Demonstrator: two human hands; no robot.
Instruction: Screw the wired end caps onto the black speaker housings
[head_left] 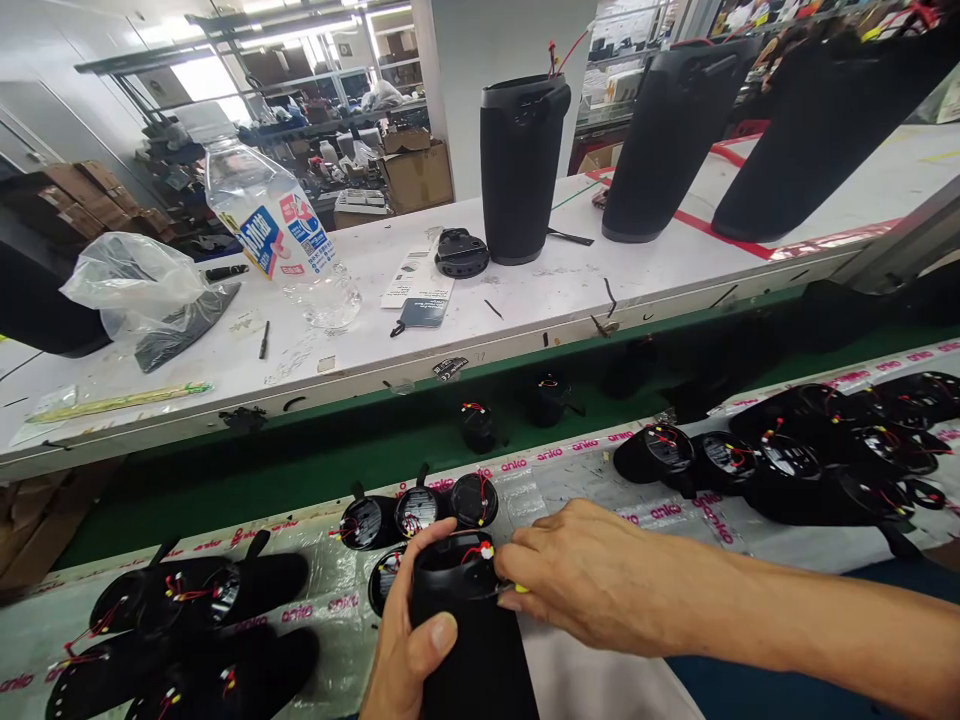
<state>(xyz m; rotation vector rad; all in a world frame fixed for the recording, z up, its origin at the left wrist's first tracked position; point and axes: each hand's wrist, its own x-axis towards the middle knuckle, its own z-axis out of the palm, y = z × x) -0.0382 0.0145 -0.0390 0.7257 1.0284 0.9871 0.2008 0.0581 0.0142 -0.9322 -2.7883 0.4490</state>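
A black, fabric-covered cylindrical housing [476, 660] stands at the near side of the view, its open end tilted away and its base out of frame. Thin red wires [469, 553] with a small white plastic connector [487, 550] come out at the rim. The left hand [401, 638] is wrapped around the housing, thumb on the near side. The right hand [574, 570] has its fingers drawn narrow at the rim, seemingly pinching a small yellow piece [522, 589], mostly hidden.

For this fine work at the rim, a firm left grip seems best, with the connector kept clear of the right fingertips and no tug on the wires.

Around it, more black housings [259, 580] lie on a pale lower surface [559, 500] crossed by pink-lettered tape. Beyond a green strip, a long white surface [536, 300] carries an upright black fabric cylinder [523, 180], a round black plastic cap [460, 254] and a clear, blue-labelled plastic bottle [274, 235]. Behind are a pale pillar [510, 50], loaded shelves and a brown cardboard box [417, 178].
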